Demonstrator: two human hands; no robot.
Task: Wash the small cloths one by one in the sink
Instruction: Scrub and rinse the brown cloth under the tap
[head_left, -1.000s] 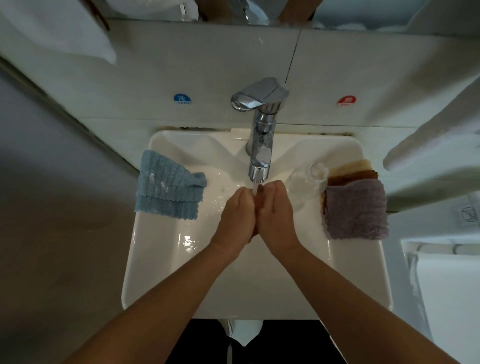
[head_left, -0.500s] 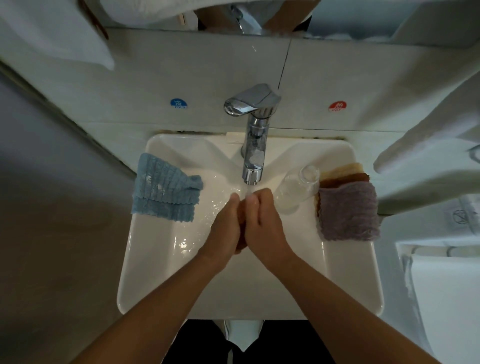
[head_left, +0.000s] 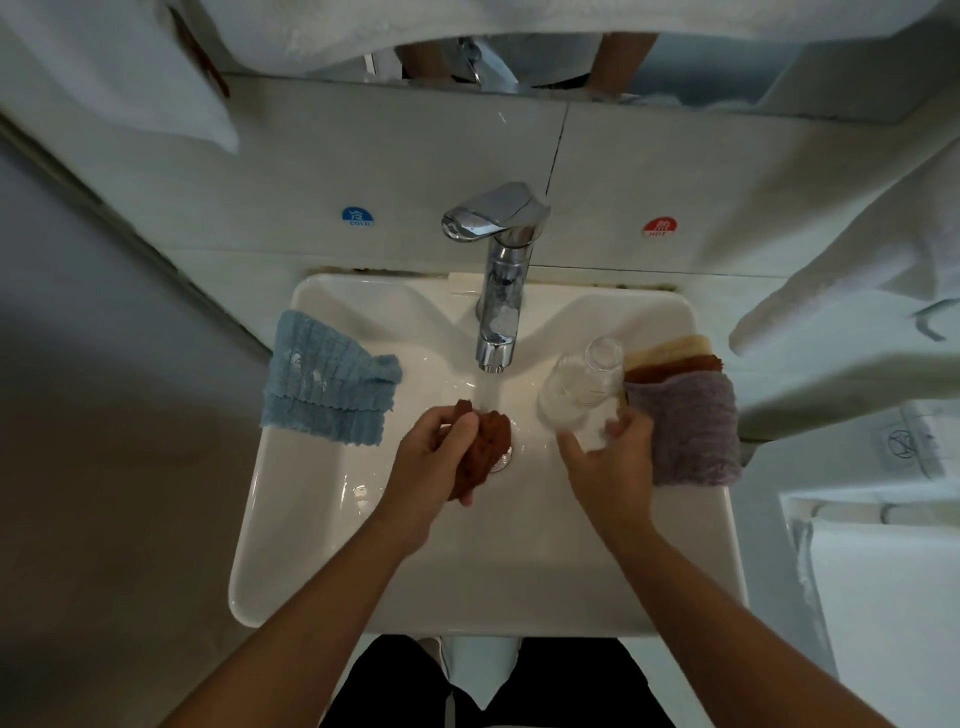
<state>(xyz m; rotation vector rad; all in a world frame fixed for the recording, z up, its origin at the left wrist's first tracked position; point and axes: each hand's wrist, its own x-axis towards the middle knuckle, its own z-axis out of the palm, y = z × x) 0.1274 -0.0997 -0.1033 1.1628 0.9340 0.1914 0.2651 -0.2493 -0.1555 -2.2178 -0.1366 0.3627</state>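
While my left hand (head_left: 436, 457) grips the brown cloth (head_left: 480, 447) under the running tap (head_left: 498, 280), my right hand (head_left: 610, 457) closes around the bottle (head_left: 582, 389); wet fingers could drop it.

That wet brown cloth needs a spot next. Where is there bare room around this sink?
Bare: the white sink's near basin floor and front rim. Crowded: the left rim under the blue waffle cloth, the right rim under the purple cloth and stacked cloths, beside the clear glass bottle.
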